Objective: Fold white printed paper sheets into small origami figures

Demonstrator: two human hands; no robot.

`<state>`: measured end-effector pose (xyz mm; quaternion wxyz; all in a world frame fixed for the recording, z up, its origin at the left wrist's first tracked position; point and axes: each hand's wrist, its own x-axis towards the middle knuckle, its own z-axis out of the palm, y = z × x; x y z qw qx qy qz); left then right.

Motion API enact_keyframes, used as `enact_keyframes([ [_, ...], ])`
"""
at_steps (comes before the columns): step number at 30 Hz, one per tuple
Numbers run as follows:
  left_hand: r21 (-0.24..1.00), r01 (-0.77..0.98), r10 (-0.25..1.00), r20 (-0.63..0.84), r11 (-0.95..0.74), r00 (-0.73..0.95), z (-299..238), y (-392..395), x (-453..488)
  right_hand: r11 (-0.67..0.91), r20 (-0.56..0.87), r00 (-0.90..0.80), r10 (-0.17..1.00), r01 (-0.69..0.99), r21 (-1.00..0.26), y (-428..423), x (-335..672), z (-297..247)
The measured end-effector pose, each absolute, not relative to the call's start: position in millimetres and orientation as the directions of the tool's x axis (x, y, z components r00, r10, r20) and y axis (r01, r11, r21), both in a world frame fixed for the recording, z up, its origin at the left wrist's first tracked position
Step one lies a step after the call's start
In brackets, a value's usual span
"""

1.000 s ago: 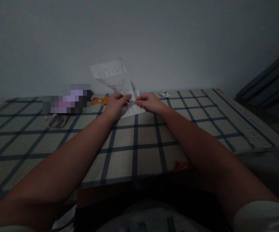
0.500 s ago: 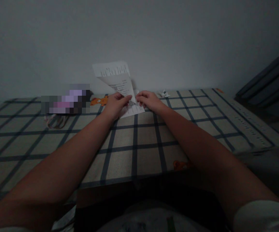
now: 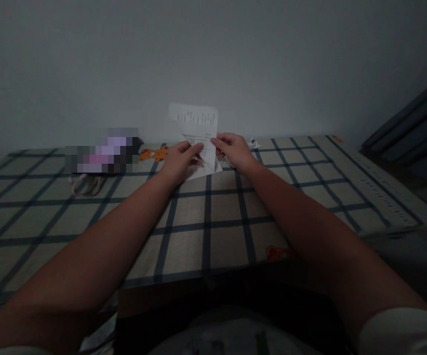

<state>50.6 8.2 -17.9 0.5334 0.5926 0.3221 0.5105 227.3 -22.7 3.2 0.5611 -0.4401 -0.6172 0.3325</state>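
Printed paper sheet pinched in both hands at far edge of table

Printed paper sheet [image 3: 194, 118] sits at the far middle of the table, close to the wall [image 3: 272, 59]. Its upper part stands up with rows of small print facing the camera, and its lower corner rests on the checked tablecloth [image 3: 220, 212]. A crease or bend seems to run between the hands; light is too dim to tell how many layers.

Left hand [image 3: 178, 160] is closed on the sheet's lower left side, fingertips pressed onto it, heel of the hand on the cloth. Right hand [image 3: 233, 150] pinches the right edge between thumb and fingers, lifted slightly off the cloth.

Handling judgement: very light, thin and floppy. It likely keeps a crease once pressed, and tears or crumples if pulled hard. It probably slides easily on the smooth cloth. Best hold is a light pinch at edges or corners, one hand pinning it flat while the other works the free edge.

A small white folded paper figure [image 3: 252, 143] lies just behind the right hand, apart from it. An orange bear print [image 3: 152, 154] on the cloth is just left of the left hand. Farther left is a blurred-out object [image 3: 102, 150], with a looped cord [image 3: 85, 186] in front of it. Both bare forearms stretch across the cloth
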Motion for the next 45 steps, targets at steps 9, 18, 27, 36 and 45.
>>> enact_keyframes([
  [9, 0.957, -0.165, 0.935, 0.273, -0.240, 0.225, -17, 8, 51, 0.321, 0.328, 0.044, 0.944, 0.125, -0.939, -20, 228, 1],
  [18, 0.969, -0.197, 0.933, 0.205, -0.150, 0.296, -16, 6, 51, 0.341, 0.344, 0.082, 0.935, 0.050, -0.939, -22, 229, 4],
  [27, 0.976, -0.150, 0.932, 0.198, -0.158, 0.303, -21, 8, 51, 0.326, 0.341, 0.120, 0.932, 0.133, -0.936, -21, 226, 2],
  [36, 0.981, -0.116, 0.925, 0.185, -0.154, 0.333, -17, 1, 54, 0.380, 0.421, 0.160, 0.893, 0.235, -0.895, -16, 225, -4],
  [45, 0.977, -0.198, 0.928, 0.140, -0.074, 0.344, -16, 4, 54, 0.338, 0.356, 0.143, 0.924, 0.133, -0.932, -23, 225, 4],
])
